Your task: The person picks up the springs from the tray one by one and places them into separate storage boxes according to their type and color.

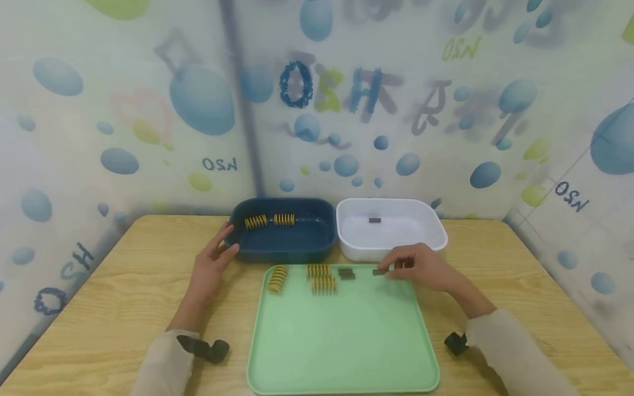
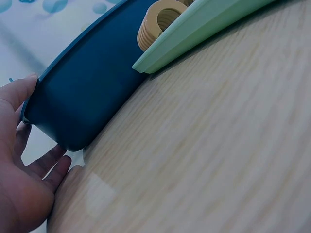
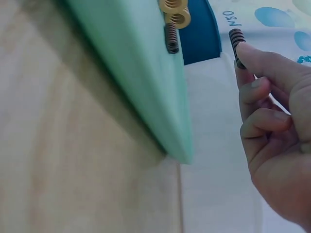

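Observation:
My right hand (image 1: 423,267) pinches a small dark coil spring (image 3: 236,47) between thumb and fingertip, over the back right edge of the green tray (image 1: 346,341). The white container (image 1: 391,254) stands just behind that hand, with one dark spring (image 1: 375,220) inside. My left hand (image 1: 210,267) touches the left end of the dark blue container (image 1: 282,256), thumb at its rim and fingers spread. Two yellow springs (image 1: 284,219) lie in the blue container. Along the tray's back part lie three larger yellow springs (image 1: 278,279) and two dark springs (image 1: 346,273).
The wooden table (image 1: 119,308) extends to both sides of the tray. Both containers stand side by side behind the tray, near the table's back edge. A printed curtain (image 1: 317,148) hangs behind and at the sides.

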`<control>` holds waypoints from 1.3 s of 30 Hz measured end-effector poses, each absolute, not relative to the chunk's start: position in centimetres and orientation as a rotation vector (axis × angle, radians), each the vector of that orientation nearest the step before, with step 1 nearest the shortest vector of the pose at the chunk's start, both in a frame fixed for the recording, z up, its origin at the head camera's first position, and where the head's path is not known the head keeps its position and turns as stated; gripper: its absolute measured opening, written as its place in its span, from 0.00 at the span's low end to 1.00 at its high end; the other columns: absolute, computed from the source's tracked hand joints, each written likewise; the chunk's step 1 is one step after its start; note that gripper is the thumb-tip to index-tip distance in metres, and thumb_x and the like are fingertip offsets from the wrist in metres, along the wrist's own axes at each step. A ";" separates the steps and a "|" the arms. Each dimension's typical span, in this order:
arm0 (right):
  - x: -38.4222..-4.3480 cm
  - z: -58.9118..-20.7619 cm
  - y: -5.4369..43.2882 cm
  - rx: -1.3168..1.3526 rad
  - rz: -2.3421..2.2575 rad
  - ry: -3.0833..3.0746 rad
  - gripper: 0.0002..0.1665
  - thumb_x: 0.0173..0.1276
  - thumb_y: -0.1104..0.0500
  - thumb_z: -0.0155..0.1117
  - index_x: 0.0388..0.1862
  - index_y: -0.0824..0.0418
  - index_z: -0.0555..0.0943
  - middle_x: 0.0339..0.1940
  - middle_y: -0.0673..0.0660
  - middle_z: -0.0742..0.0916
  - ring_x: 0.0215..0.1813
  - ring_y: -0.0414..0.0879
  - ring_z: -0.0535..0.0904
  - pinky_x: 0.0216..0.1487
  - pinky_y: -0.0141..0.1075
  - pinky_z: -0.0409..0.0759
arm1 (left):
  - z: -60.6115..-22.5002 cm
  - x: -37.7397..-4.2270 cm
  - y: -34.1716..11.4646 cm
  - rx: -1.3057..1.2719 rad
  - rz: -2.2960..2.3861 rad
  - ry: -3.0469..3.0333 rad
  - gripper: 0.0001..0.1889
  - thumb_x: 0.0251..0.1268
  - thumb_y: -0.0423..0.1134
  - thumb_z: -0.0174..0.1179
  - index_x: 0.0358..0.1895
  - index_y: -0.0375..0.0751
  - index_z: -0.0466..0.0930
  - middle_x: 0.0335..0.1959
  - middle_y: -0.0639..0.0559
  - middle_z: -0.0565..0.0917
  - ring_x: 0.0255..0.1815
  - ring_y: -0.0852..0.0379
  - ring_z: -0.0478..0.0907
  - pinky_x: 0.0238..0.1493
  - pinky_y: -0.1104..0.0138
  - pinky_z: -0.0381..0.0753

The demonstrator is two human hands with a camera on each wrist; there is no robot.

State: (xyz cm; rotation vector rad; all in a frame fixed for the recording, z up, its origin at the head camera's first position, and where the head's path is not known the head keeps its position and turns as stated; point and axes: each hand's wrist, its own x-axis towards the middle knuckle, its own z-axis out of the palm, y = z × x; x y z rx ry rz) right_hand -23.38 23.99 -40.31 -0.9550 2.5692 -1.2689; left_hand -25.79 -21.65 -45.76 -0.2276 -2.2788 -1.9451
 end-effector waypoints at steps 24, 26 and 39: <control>-29.1 -39.0 23.5 -0.782 -1.239 2.750 0.09 0.62 0.55 0.70 0.42 0.46 0.88 0.46 0.45 0.87 0.35 0.48 0.74 0.32 0.33 0.71 | -45.8 -25.4 -21.4 -0.202 -1.990 -2.230 0.29 0.70 0.39 0.56 0.72 0.42 0.61 0.77 0.53 0.51 0.70 0.43 0.58 0.55 0.81 0.67; -29.4 -39.0 23.5 -0.768 -1.240 2.751 0.09 0.62 0.54 0.70 0.43 0.46 0.88 0.48 0.46 0.86 0.36 0.49 0.74 0.33 0.33 0.71 | -45.6 -25.3 -21.3 -0.203 -1.987 -2.241 0.29 0.71 0.39 0.56 0.73 0.42 0.60 0.77 0.53 0.51 0.71 0.44 0.58 0.54 0.81 0.67; -31.7 -39.8 23.5 -0.634 -1.250 2.733 0.12 0.62 0.53 0.70 0.44 0.50 0.88 0.44 0.49 0.88 0.46 0.46 0.77 0.41 0.36 0.76 | -43.1 -24.0 -20.6 -0.236 -1.985 -2.257 0.30 0.71 0.37 0.56 0.72 0.35 0.59 0.77 0.46 0.49 0.71 0.37 0.54 0.54 0.81 0.68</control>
